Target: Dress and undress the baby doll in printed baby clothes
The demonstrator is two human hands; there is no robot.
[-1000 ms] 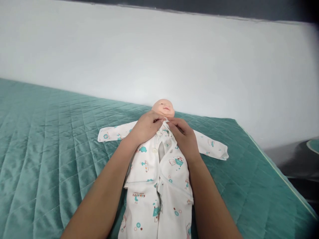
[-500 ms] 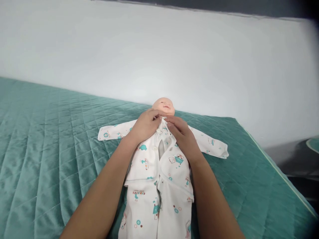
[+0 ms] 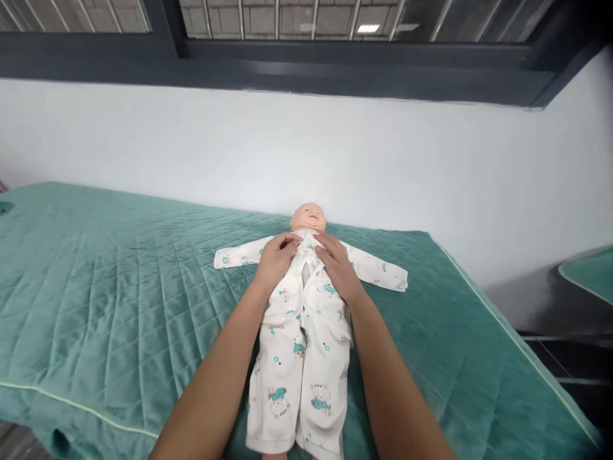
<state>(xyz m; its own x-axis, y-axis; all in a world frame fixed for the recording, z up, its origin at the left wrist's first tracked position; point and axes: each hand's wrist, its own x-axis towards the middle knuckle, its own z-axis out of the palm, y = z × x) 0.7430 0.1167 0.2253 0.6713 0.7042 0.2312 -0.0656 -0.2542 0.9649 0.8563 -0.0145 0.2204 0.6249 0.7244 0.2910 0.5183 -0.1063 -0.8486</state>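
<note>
A baby doll (image 3: pixel 309 217) lies on its back on a teal quilted mattress (image 3: pixel 119 287), dressed in a white printed shirt (image 3: pixel 306 281) and matching trousers (image 3: pixel 297 390). Its sleeves are spread out to both sides. My left hand (image 3: pixel 276 257) lies on the doll's chest, left of the shirt's front opening, with fingers curled at the collar. My right hand (image 3: pixel 335 262) rests on the right side of the chest, fingers pressed on the cloth near the neck. Both hands touch the shirt; whether they pinch it is hidden.
A white wall runs behind the mattress, with a dark window frame (image 3: pixel 306 64) above it. The mattress edge (image 3: pixel 502 332) falls off at the right to a dark floor. Another teal surface (image 3: pixel 591 275) shows at the far right.
The view has pulled back and tilted up, so the window and the doll's trouser legs now show. My hands have stayed at the doll's collar, slightly further apart.
</note>
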